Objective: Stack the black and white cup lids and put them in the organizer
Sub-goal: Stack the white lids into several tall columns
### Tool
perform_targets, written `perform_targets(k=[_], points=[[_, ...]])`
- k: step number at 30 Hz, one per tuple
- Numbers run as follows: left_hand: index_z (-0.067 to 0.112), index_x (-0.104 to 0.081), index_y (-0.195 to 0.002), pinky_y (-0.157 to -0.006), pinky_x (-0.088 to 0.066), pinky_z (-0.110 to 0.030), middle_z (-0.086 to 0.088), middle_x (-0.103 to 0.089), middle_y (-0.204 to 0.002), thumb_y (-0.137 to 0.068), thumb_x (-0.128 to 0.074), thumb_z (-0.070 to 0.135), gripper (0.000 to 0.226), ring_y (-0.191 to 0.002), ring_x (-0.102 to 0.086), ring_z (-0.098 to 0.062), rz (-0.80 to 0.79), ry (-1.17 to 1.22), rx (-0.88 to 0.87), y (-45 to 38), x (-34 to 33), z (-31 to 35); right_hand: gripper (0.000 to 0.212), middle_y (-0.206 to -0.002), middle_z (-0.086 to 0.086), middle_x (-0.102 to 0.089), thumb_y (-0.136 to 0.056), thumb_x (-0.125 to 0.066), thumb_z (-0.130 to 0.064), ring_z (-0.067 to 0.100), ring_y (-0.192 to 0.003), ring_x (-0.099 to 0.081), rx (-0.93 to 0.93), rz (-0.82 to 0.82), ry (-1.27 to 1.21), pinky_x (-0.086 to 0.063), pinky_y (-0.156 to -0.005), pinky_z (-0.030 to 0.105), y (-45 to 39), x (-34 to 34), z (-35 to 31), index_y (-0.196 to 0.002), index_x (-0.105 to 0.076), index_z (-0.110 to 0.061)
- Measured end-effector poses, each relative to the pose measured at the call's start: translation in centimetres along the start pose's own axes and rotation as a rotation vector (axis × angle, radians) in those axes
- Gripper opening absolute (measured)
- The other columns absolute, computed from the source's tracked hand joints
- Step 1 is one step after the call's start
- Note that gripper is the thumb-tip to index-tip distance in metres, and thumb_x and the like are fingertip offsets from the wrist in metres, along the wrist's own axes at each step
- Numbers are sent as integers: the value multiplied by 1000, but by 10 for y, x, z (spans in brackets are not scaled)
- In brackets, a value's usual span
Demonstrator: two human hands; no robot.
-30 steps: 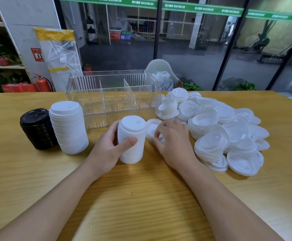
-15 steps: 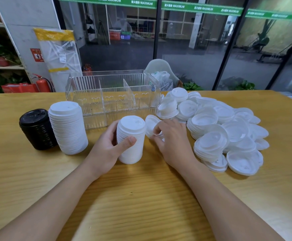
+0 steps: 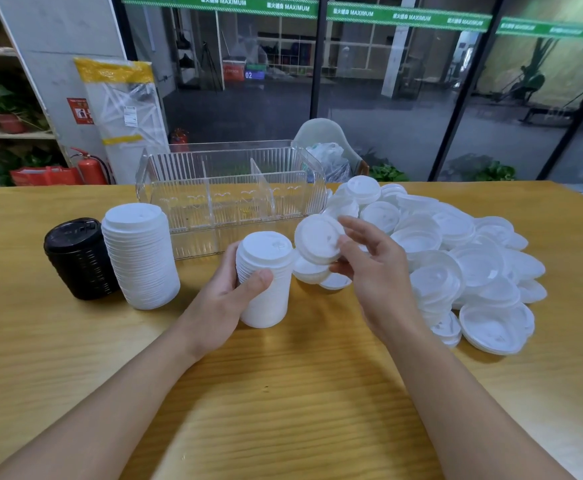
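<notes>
Raised now, right hand (image 3: 373,271) pinches one white lid (image 3: 318,242) — left hand (image 3: 227,296) grips the stack (image 3: 266,278).

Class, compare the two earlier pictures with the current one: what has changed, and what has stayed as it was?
The right hand has lifted a single white lid off the table, tilted, beside the small white stack. The left hand still grips that stack. The tall white stack, black stack and organizer have not moved.

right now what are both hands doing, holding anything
Left hand: closed around the small white lid stack standing on the table.
Right hand: fingers pinching a single white lid, lifted and tilted beside that stack.
</notes>
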State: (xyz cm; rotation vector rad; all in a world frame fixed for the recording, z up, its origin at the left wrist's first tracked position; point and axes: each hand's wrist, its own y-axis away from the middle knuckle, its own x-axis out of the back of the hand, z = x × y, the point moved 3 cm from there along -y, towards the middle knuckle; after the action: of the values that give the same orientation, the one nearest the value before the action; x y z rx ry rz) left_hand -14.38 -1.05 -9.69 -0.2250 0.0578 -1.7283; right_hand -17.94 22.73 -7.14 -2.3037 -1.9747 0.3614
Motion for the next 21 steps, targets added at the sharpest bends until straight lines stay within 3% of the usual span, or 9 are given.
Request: perform_targets(k=[4,8,13,17,21], points=[[38,-46,-155,-102,-47,-16,21,-67,-142,-100,-66,50,60,-133,-61,3,-23,-8,-2,-1,0,0,24,-120,11,-79,-107,-66,-9,15,-86,-67,-110,-51,-227,-59,-80,26,0,-2,-1,-127,-78,-13],[37,-45,-156,-103,-49,-20,19,-66,-143,-99,-65,50,62,-135,-61,-1,-53,-16,-15,-1,-2,0,23,-105,5,-78,-108,-65,-8,10,-82,-62,-163,-126,-341,-56,-78,23,1,-7,-1,-126,-78,-8],[39,-46,-154,-107,-50,-26,15,-66,-145,-100,-66,47,57,-137,-61,-6,-82,-19,-16,-1,-4,0,23,-110,4,-78,-107,-66,-13,12,-83,-58,-162,-300,-241,-54,-81,25,6,-16,3,-124,-82,-13],[34,-46,-154,-103,-50,-19,17,-67,-141,-100,-66,46,59,-135,-62,-6,-98,-34,-26,0,-6,0,24,-103,9,-73,-109,-65,-21,22,-83,-54,-84,-318,-91,-53,-82,32,7,-19,0,-128,-80,-18],[33,-44,-157,-104,-50,-20,15,-66,-144,-102,-64,44,60,-136,-62,-7,-105,-53,-33,1,-6,2,25,-92,-11,-75,-110,-63,-22,6,-81,-64,68,-345,112,-54,-78,23,15,-23,-9,-129,-79,-21]])
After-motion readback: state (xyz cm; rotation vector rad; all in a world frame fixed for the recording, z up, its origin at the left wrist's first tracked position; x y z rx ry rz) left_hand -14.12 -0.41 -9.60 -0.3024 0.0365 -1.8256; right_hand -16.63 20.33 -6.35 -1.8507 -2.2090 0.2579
